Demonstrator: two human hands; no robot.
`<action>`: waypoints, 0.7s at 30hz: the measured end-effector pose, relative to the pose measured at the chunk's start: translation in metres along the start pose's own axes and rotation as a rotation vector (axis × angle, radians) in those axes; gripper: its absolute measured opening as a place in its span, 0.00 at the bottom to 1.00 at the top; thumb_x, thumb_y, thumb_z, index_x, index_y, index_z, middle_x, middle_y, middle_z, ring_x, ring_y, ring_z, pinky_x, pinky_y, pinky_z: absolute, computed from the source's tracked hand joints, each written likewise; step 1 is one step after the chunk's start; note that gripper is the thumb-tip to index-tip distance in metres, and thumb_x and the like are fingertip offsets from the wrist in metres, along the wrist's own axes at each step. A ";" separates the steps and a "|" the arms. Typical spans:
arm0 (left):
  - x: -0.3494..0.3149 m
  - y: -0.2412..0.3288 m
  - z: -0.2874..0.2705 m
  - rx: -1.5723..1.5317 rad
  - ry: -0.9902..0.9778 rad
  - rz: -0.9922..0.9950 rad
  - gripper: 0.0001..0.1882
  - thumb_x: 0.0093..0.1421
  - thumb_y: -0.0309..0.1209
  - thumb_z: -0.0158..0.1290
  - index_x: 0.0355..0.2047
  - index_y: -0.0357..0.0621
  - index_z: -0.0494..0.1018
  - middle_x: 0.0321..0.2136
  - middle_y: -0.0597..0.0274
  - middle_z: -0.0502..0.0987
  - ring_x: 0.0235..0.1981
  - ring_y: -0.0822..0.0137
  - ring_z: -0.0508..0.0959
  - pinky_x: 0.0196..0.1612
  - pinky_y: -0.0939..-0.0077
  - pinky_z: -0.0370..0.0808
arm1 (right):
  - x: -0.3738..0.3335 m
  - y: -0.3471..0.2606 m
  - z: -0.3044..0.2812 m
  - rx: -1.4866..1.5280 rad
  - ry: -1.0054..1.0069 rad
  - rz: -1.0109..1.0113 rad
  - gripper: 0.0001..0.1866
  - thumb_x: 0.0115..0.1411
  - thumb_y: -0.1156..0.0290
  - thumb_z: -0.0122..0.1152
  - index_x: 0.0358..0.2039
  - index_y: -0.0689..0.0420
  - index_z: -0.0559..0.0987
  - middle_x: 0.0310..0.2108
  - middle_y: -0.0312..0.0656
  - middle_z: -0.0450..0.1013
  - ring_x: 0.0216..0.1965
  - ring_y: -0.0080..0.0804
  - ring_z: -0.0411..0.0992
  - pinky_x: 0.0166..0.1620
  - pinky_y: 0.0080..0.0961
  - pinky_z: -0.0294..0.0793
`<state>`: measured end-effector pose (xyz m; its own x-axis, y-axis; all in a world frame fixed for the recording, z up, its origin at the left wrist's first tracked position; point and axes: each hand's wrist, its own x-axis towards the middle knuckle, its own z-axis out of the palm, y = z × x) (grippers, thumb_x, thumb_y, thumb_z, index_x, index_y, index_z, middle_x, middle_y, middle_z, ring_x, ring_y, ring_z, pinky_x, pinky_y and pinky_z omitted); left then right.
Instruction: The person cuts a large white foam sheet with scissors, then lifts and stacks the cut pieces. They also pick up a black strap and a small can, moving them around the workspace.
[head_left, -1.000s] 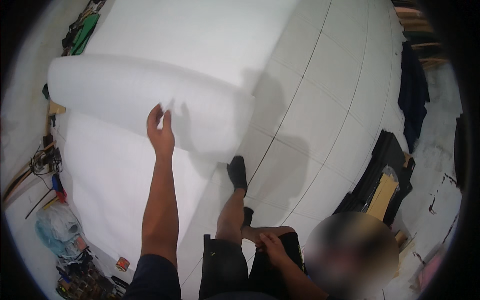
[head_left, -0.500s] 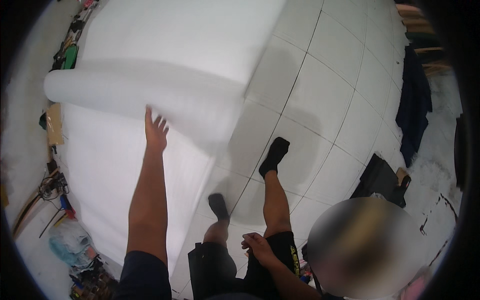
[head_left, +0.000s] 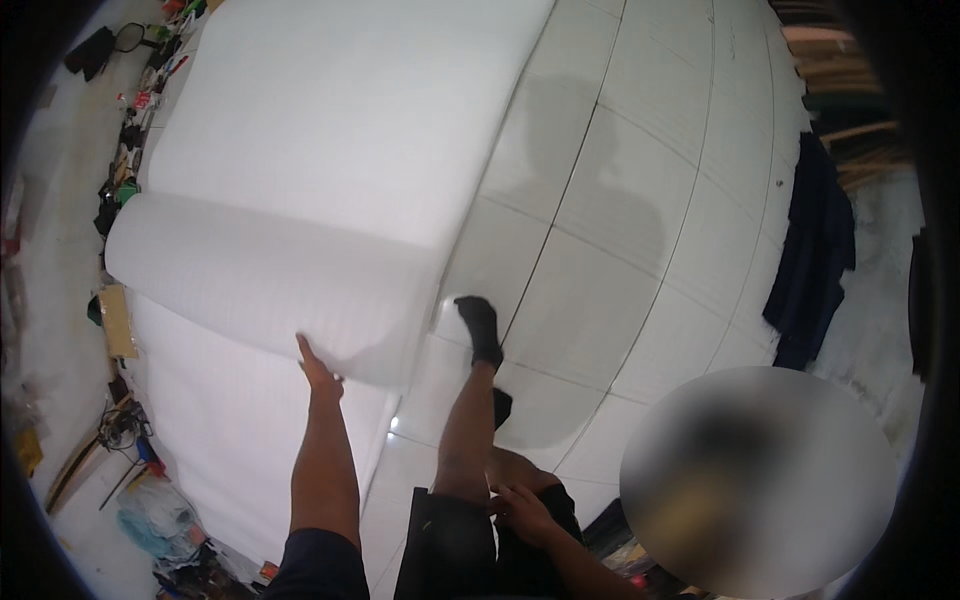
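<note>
The left hand (head_left: 318, 368) presses flat, fingers spread open, against the near lower edge of a thick roll of white foam sheet (head_left: 270, 285); it grasps nothing. The roll lies just beyond the hand, stretching away to its left, soft and faintly ribbed, a long cylinder. The unrolled sheet (head_left: 350, 110) spreads smooth and matte past the roll and also back under the arm. The right hand (head_left: 520, 510) rests on the dark shorts (head_left: 450, 540) at the thigh, fingers loosely curled, holding nothing. To the right lies glossy white tiled floor (head_left: 640, 180).
</note>
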<state>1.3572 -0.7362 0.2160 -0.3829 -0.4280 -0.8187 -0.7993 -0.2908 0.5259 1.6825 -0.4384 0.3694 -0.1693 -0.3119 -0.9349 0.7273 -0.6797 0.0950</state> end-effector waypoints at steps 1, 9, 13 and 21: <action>0.010 0.005 0.020 0.041 -0.007 0.083 0.55 0.52 0.62 0.57 0.70 0.53 0.41 0.65 0.50 0.56 0.62 0.53 0.61 0.60 0.50 0.62 | 0.001 -0.020 -0.003 -0.067 0.037 -0.019 0.18 0.68 0.60 0.51 0.49 0.61 0.71 0.39 0.45 0.74 0.39 0.32 0.74 0.40 0.27 0.73; -0.015 0.148 0.274 0.406 -0.095 0.540 0.40 0.59 0.50 0.56 0.65 0.42 0.56 0.62 0.45 0.59 0.60 0.54 0.64 0.59 0.61 0.64 | -0.035 -0.221 0.018 -0.157 0.191 -0.177 0.14 0.68 0.62 0.50 0.45 0.61 0.72 0.35 0.40 0.74 0.36 0.28 0.73 0.39 0.25 0.73; -0.006 0.146 0.271 0.533 0.332 0.838 0.33 0.63 0.44 0.54 0.62 0.40 0.61 0.62 0.41 0.58 0.58 0.53 0.66 0.57 0.63 0.67 | -0.068 -0.298 0.046 -0.307 0.165 -0.154 0.14 0.68 0.62 0.49 0.45 0.61 0.71 0.36 0.40 0.74 0.36 0.29 0.73 0.38 0.26 0.73; 0.013 0.138 0.344 -0.073 0.118 0.004 0.48 0.59 0.63 0.46 0.69 0.51 0.44 0.68 0.46 0.48 0.66 0.46 0.55 0.65 0.50 0.52 | -0.030 -0.437 0.007 -0.507 0.211 0.098 0.17 0.67 0.59 0.51 0.47 0.59 0.72 0.35 0.39 0.75 0.38 0.26 0.73 0.39 0.26 0.72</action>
<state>1.0826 -0.4872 0.1980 -0.3260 -0.5257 -0.7858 -0.7603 -0.3483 0.5484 1.3650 -0.1364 0.3578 0.0139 -0.1821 -0.9832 0.9707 -0.2335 0.0570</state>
